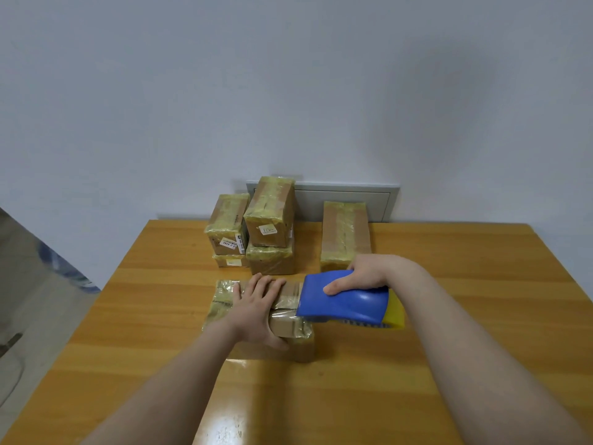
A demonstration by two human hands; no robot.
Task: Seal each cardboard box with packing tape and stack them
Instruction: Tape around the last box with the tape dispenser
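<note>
Your flat left hand (256, 311) pins the brown cardboard box (286, 326); your right hand (364, 277) grips the blue plastic tape dispenser (348, 305). Box slippage would likely skew the tape.

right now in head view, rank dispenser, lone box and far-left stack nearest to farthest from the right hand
1. dispenser: held in the right hand.
2. lone box: just behind the hand, back right.
3. far-left stack: back left, past the taller stack.
</note>
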